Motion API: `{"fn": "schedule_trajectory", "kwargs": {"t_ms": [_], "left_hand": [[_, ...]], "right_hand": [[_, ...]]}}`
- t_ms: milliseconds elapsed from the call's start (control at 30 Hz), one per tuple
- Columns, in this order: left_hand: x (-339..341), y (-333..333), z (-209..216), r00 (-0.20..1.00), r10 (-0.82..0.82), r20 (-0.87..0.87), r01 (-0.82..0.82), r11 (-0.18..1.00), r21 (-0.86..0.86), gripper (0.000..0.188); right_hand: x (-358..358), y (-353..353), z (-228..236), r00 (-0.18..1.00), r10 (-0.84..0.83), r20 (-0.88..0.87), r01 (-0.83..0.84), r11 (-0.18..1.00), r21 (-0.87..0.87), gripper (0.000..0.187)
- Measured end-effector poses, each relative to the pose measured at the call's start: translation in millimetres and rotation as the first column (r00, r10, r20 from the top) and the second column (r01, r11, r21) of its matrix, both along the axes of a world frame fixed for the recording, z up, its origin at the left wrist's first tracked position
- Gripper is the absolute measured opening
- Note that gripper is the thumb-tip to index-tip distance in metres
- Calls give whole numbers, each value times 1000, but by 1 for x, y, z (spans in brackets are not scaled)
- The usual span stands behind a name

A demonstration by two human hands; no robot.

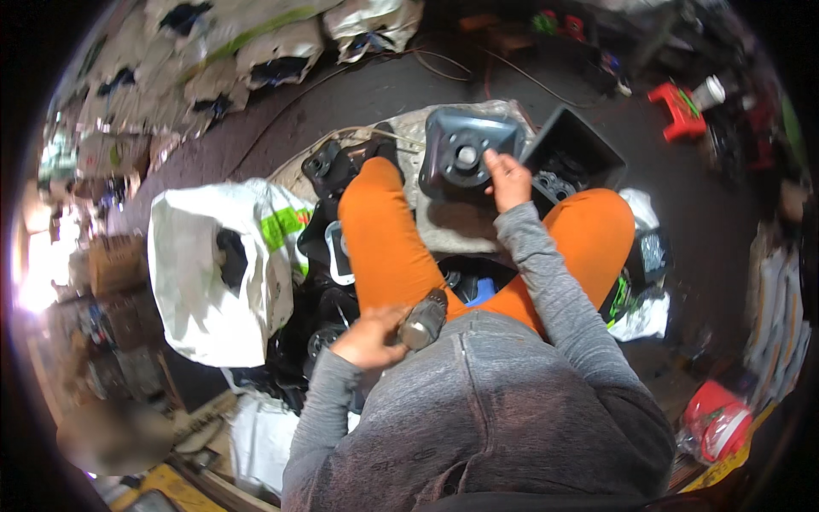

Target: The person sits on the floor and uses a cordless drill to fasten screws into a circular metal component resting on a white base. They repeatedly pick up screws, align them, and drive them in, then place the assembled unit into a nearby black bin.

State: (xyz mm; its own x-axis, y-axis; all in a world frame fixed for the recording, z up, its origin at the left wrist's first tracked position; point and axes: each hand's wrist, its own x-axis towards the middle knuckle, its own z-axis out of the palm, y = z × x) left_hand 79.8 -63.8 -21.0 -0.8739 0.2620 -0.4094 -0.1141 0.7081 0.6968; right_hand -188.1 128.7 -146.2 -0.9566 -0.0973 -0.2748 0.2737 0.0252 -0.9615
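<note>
A black square-flared plastic part (472,141) with a round hub and a bright centre lies on the pale slab before me. My right hand (510,181) is at the right edge of its hub, fingers drawn together in a pinch. Whatever may be between those fingertips is too small to make out. At my lap, my left hand (371,339) is closed against a stubby grey-brown cylindrical object (424,321), thumb and fingers at its left side. Most of that hand's grip is blurred. A blue piece (482,291) shows between my thighs.
Right of the part stands a dark bin (580,149) with metal-looking pieces inside. A white sack (213,282) stands at my left, beside more black parts (324,166). A hose (341,132) crosses the slab (452,226). A red stool (678,111) is far right.
</note>
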Motion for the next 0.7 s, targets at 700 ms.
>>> {"fn": "schedule_trajectory", "kwargs": {"t_ms": [700], "left_hand": [[-132,-235,-292,-234,719,654,-669,-607,428,39]], "right_hand": [[131,-96,83,18,998,-55,-933,36,358,26]]}}
